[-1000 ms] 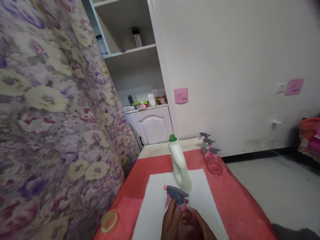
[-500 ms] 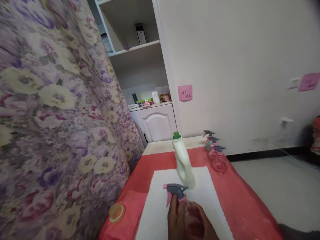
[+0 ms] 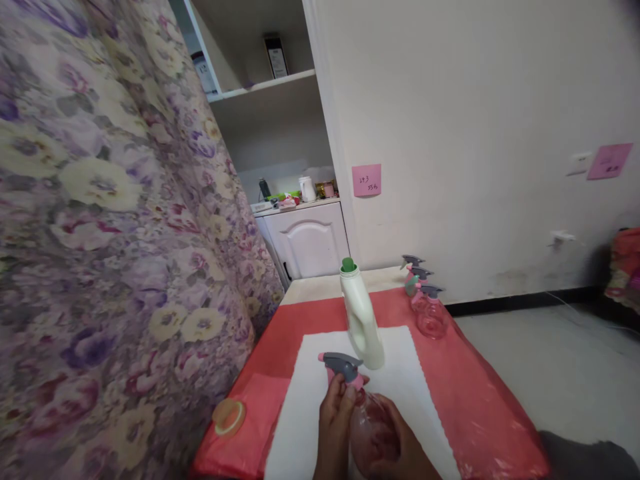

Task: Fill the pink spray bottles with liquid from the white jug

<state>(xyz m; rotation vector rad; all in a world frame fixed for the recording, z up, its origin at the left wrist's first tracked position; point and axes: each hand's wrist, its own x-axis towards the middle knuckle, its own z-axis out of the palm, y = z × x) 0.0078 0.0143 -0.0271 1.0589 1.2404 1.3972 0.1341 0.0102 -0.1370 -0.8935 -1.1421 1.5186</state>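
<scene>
Low in the head view, a clear pink spray bottle [image 3: 374,427] with a grey and pink trigger head is held between both hands over a white cloth [image 3: 295,400]. My left hand [image 3: 334,417] is closed around the pink collar under the spray head. Wrapped round the bottle's body from the right is my right hand [image 3: 403,437]; part of its fingers is hidden behind the bottle. Just beyond stands a pale green jug [image 3: 364,320] with a handle and a green piece in its neck.
Several spray bottles [image 3: 431,320] stand at the table's far right. A roll of tape [image 3: 229,419] lies at the left on the red cover [image 3: 480,400]. A floral curtain [image 3: 125,267] hangs close on the left. White shelves [image 3: 310,233] and a wall are behind.
My left hand has shifted its grip at the collar and the spray head has turned slightly. Both hands and the bottle appear a little further left; the whole view has shifted too.
</scene>
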